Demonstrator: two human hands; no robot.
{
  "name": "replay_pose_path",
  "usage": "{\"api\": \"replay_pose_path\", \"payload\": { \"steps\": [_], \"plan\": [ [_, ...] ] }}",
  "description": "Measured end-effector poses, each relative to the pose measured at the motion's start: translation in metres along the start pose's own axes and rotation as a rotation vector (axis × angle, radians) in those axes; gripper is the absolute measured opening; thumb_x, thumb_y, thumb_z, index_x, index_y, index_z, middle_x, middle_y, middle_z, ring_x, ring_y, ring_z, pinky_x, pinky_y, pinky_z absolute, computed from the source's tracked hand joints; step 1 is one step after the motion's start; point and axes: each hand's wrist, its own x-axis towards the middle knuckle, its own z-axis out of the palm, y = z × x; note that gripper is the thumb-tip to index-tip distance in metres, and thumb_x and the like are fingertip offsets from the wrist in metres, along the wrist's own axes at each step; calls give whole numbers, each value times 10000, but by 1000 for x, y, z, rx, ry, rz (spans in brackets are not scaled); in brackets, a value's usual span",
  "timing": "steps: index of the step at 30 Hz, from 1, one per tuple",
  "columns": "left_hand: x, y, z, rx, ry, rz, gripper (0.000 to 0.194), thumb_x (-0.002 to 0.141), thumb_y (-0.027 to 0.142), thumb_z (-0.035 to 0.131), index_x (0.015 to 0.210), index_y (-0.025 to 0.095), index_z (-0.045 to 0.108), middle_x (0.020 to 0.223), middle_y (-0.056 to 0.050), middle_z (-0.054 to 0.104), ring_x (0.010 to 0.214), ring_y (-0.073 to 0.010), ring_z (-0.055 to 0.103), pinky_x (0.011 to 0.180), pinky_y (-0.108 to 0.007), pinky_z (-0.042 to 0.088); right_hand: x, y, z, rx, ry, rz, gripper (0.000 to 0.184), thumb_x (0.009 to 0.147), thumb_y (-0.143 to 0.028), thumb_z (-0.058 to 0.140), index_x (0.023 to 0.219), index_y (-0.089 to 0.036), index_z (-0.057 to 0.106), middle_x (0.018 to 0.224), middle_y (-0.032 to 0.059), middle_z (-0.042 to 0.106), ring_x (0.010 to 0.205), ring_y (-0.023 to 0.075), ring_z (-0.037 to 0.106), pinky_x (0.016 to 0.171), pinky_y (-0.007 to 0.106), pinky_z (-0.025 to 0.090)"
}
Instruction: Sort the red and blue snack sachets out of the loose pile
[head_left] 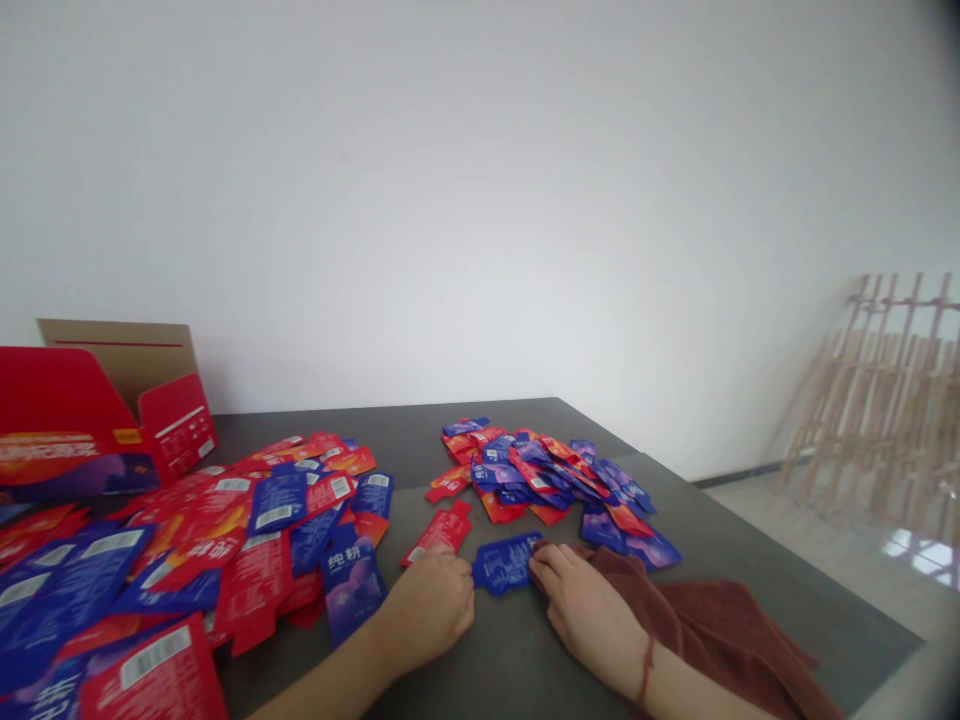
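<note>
A blue sachet [504,565] with pale printing lies flat on the dark table between my hands. My left hand [435,605] is closed, its fingertips pinching the sachet's left end. Over the right end, my right hand [581,605] has curled fingers that grip the front of a brown cloth [697,620]; the cloth bunches under and behind that hand. Just beyond my left hand lies a red sachet [441,530]. A heap of red and blue sachets [536,475] sits farther back, past the blue one.
A larger spread of red and blue sachets [225,540] covers the table's left side. Behind it stands an open red carton [176,425]. The dark table [427,425] meets a white wall [450,200]. Wooden frames [885,400] lean at the far right.
</note>
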Motion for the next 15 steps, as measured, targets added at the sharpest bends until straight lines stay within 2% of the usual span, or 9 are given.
{"api": "replay_pose_path", "payload": {
  "steps": [4,7,10,15],
  "plan": [
    [1,0,0,9,-12,15,185,826,113,476,754,156,641,739,-61,659,721,-222,608,742,-350,431,8,-33,6,9,-4,-139,329,815,-32,463,1082,-151,615,1039,73,594,969,216,513,891,339,412],
    [-1,0,-1,12,-18,8,193,838,122,470,804,153,657,774,-68,669,748,-229,612,760,-356,434,21,-43,5,45,-18,-223,258,833,-85,494,1053,-155,610,1025,62,593,958,211,506,889,332,414],
    [-2,1,-4,-7,-24,-9,203,841,113,464,826,151,663,799,-69,679,770,-230,618,777,-354,439,25,-30,0,62,-28,-193,287,837,-69,473,1069,-158,616,1043,67,592,973,211,502,911,331,405],
    [0,3,-5,-16,-33,-28,187,827,104,482,772,153,653,777,-61,677,749,-226,621,762,-353,445,3,6,-4,16,1,26,418,779,16,430,1114,-148,618,1078,84,586,969,220,508,905,344,413]
  ]
}}
